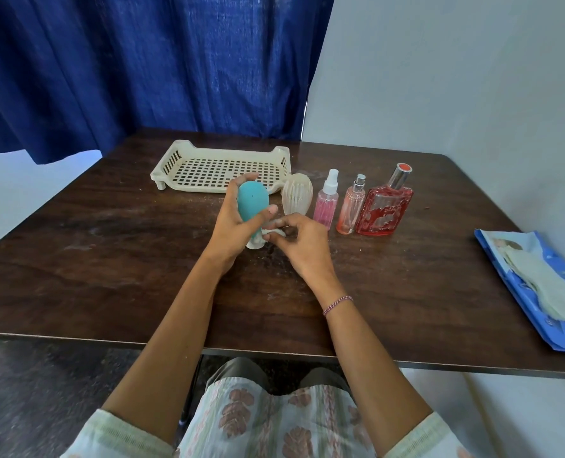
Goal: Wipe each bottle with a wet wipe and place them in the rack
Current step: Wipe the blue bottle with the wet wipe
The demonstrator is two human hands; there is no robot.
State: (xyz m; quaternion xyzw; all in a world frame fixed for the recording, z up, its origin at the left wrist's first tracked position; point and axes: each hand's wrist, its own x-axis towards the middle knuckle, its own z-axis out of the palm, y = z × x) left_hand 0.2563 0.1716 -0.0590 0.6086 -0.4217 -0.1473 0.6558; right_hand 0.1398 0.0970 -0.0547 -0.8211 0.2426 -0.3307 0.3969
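Note:
My left hand [231, 223] grips a teal bulb-shaped bottle [250, 201] with a white base, held upright just above the table. My right hand [299, 241] pinches a small white wet wipe [274, 230] against the bottle's lower part. Behind them lies the cream plastic rack [175, 168], with nothing in it. To the right stand a ribbed cream bottle [297, 193], a pink spray bottle [326, 201], a slim peach spray bottle [350, 206] and a large red perfume bottle [385, 206] in a row.
A blue pack of wet wipes [552, 312] lies open at the table's right edge, a wipe sticking out. The dark wooden table [109, 259] meets a blue curtain [142, 61] at the back and a pale wall [456, 77] at the right.

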